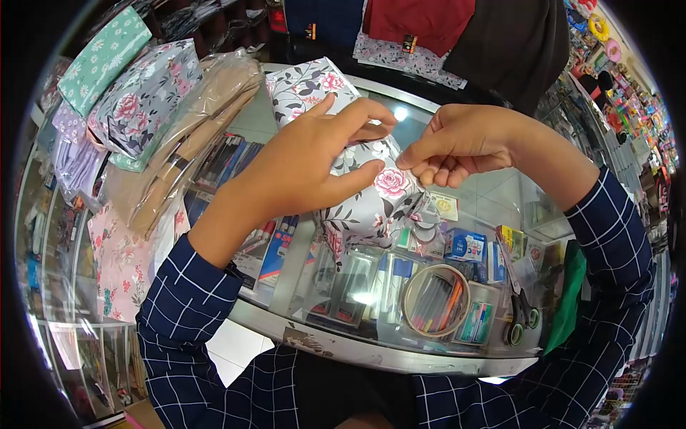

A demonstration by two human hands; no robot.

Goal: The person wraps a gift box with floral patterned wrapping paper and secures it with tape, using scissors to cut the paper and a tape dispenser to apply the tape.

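Looks like a small shop: glass counter (314, 336) with pens and stationery on display underneath, stacked wrapped fabric packs (143, 100), clothes (421, 21) hanging behind, trinkets (629, 93) crowding the right wall.

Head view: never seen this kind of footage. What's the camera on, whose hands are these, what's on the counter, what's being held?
There is no machine here. One camera sits on a person's head and looks forward and down, so the two arms in dark blue checked sleeves are the wearer's own. The wide lens bends the edges of the picture.

The left hand presses down on a box wrapped in grey paper with pink roses. The right hand pinches the paper at the fold on top of that box. Both hands are bare.

The box rests on a glass shop counter, with stationery on display under the glass. On the glass lie a roll of clear tape and scissors with green handles. To the left is a stack of folded cloth in clear plastic bags.
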